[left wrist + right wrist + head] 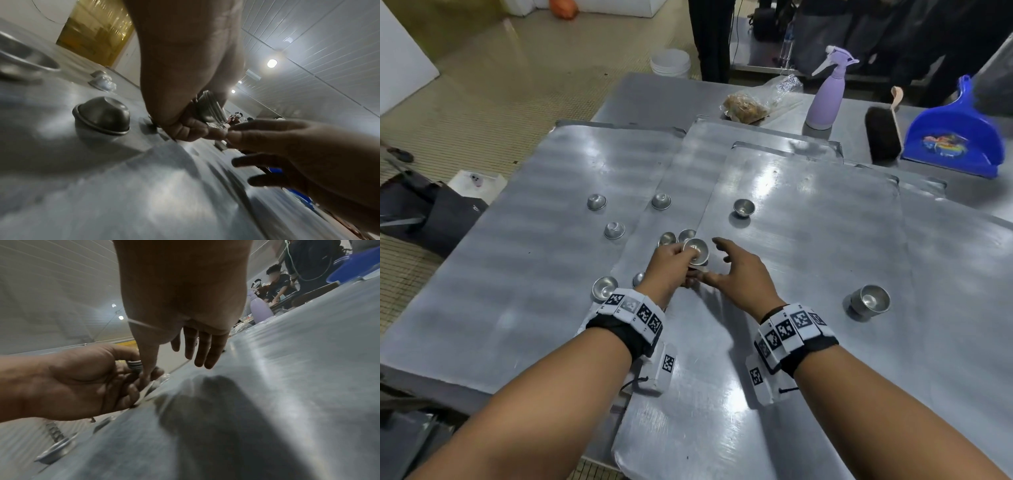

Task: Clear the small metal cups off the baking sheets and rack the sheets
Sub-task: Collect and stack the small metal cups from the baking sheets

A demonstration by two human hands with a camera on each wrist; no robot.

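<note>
A person's left hand [671,260] holds a nested stack of small metal cups [697,251] over overlapping baking sheets [808,240] on a steel desk [654,99], its grip curled tightly round the stack near the centre of the head view. The ridged rims of the stacked cups show between the fingers in the left wrist view [209,107] and the right wrist view [134,365]. The right hand [739,277] hovers just beside the stack at 3 o'clock, its grip wide and holding nothing, fingers spread and straight [202,350].

Loose cups lie across the sheets: two inverted ones at 11 o'clock [596,202] and 12 o'clock [661,200], another inverted one [614,230] at 10 o'clock, one upright at 1 o'clock [743,207], a pair just beyond the left hand [667,238], and one upright at 8 o'clock [604,287] beside the left wrist. A further short stack of cups [870,301] stands well apart at 4 o'clock.

Along the far desk edge, toward 1 and 2 o'clock, stand a lilac spray bottle [827,99], a black brush [883,133], a blue dustpan [959,137] and a plastic bag of food [746,108].
</note>
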